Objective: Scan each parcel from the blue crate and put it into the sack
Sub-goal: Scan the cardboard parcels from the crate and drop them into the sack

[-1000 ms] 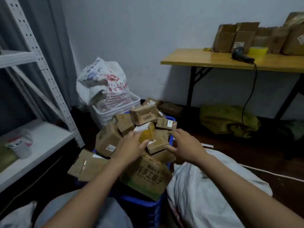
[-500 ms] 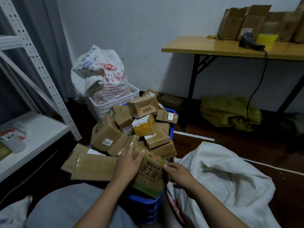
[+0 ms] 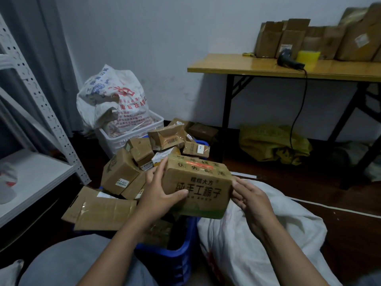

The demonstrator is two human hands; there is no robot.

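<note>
Hands (image 3: 158,193) (image 3: 253,201) grip parcel (image 3: 198,186) (blue crate (image 3: 175,259) mostly hidden).

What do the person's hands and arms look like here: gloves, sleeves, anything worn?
Both are bare. The left hand and right hand have no gloves, and no ring shows. The left forearm and right forearm are uncovered down to the frame edge: no sleeve, watch, band or cable in view.

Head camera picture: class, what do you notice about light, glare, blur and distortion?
Head view: dim, bluish light; pale glare on the table; the wide lens slants the shelf post at the left edge; the cartons on the table look soft, while the print on the held box is readable.
</note>
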